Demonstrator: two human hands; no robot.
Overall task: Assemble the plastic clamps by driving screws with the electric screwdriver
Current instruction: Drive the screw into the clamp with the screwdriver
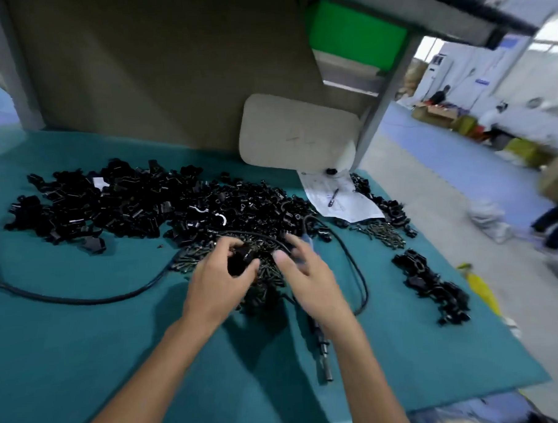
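My left hand point(218, 278) grips a black plastic clamp point(241, 259) over a heap of dark screws point(261, 276) in the middle of the green table point(85, 347). My right hand point(306, 274) hovers just right of it, blurred by motion, its fingers loosely curled; whether it holds anything is unclear. The electric screwdriver point(322, 347) lies on the table under my right forearm, its black cord point(83, 298) looping away to the left. A large pile of loose black clamp parts point(136, 201) covers the far side of the table.
A row of black clamps point(431, 287) lies at the right, near the table's edge. More screws point(384, 234) sit right of centre. A paper sheet with a pen point(338, 197) and a beige panel point(296, 133) stand at the back. People move in the aisle at right.
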